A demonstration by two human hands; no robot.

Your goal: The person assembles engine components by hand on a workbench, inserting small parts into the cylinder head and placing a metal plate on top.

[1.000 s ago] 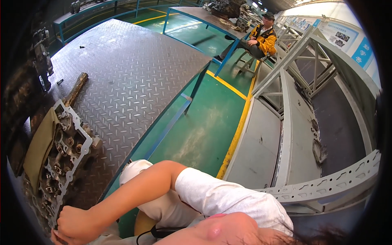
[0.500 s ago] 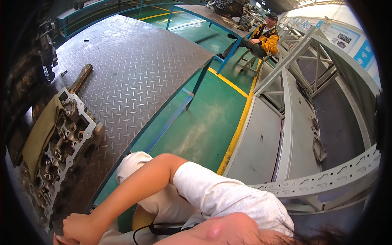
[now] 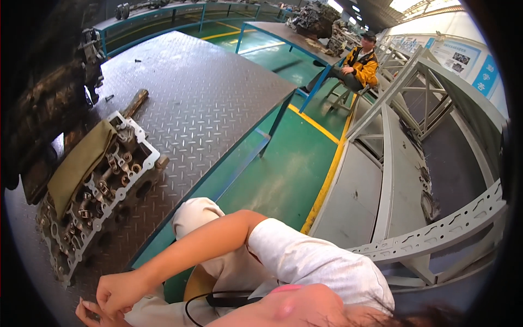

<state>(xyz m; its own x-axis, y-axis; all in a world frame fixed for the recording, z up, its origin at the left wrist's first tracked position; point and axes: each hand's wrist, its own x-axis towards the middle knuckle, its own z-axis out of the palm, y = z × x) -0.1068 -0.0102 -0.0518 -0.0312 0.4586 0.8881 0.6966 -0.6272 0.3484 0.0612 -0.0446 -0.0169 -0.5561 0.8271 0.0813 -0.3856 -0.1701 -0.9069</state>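
At the lower left, beside the table's near edge, my right hand (image 3: 121,293) is closed with its fingers curled. Whatever it may be gripping is hidden. My left hand (image 3: 90,313) is just beneath and against it, partly cut off by the rim, its visible fingers bent and apart. Nearest to both hands is a metal engine cylinder head (image 3: 101,218), which lies tilted on the diamond-plate steel table (image 3: 207,82). A folded khaki cloth (image 3: 81,163) rests along its left side. Wooden pieces stick out by it: a round bar (image 3: 136,103) and a short block (image 3: 162,162).
A dark engine assembly (image 3: 49,114) stands at the left. Two small bolts lie on the table, one bolt (image 3: 137,60) farther back. A grey metal frame (image 3: 430,240) runs along my right. Beyond, a person in a yellow and black jacket (image 3: 364,68) sits on a stool by another table.
My view has shifted, so the table and cylinder head appear farther right. My hands stay together at the lower left, and more of the left hand's fingers shows.
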